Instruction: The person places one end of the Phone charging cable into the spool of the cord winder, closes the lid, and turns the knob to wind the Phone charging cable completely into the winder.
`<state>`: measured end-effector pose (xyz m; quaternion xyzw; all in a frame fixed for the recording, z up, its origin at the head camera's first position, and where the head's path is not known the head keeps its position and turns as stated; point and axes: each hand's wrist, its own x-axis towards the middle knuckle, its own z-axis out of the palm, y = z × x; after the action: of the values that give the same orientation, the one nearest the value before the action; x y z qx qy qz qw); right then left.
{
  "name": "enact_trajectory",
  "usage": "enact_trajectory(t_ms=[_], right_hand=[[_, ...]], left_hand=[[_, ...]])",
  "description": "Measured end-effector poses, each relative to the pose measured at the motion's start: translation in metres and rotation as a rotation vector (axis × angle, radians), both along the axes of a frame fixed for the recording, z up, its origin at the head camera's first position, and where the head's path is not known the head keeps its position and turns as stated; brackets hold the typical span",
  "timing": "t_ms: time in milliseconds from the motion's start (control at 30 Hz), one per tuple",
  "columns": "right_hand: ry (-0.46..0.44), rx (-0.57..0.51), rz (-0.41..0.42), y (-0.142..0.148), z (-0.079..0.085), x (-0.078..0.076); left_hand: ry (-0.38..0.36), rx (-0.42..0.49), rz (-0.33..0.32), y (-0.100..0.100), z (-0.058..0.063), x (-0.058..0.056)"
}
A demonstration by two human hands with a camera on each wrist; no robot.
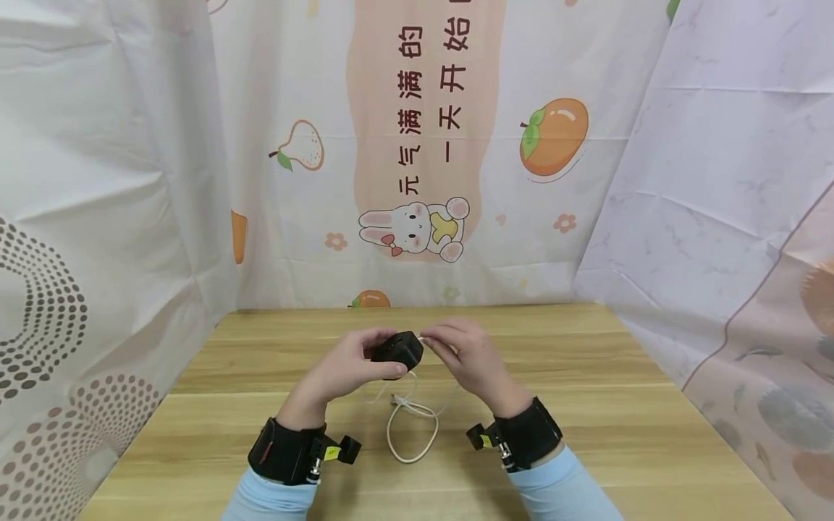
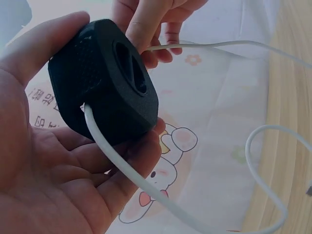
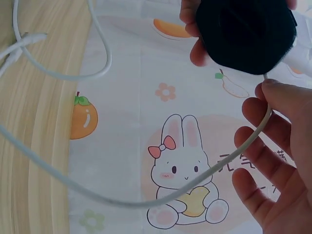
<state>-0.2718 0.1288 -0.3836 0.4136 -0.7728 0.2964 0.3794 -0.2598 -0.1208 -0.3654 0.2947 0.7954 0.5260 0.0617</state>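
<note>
My left hand grips a black many-sided case above the table, thumb on the near side and fingers around the far side. In the left wrist view the case shows a round recessed face and a white cable coming out of a slot in its side. My right hand pinches the white cable between thumb and index finger, close beside the edge of the case. Its other fingers are loosely bent. Below the hands, a loop of the cable lies on the wood.
A metal-tipped plug at a cable end lies near the loop. The wooden table is enclosed by a printed back curtain and side curtains. Both wrists wear black straps with small cameras.
</note>
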Motion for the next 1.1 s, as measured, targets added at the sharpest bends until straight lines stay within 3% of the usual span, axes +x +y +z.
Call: enact_trajectory(t_ms=[533,700,1100], right_hand=[[0.038,-0.052,-0.043,0.019,0.005,-0.005],[0.001,-0.06,-0.078,0.027,0.008,-0.006],[-0.04,-0.05,-0.235,0.044,0.007,-0.01]], left_hand=[[0.046,0.056,0.066,-0.005,0.008,0.004],[0.029,0.083,0.091,-0.009,0.011,0.005],[0.031,0.142,0.137,-0.02,0.012,0.003]])
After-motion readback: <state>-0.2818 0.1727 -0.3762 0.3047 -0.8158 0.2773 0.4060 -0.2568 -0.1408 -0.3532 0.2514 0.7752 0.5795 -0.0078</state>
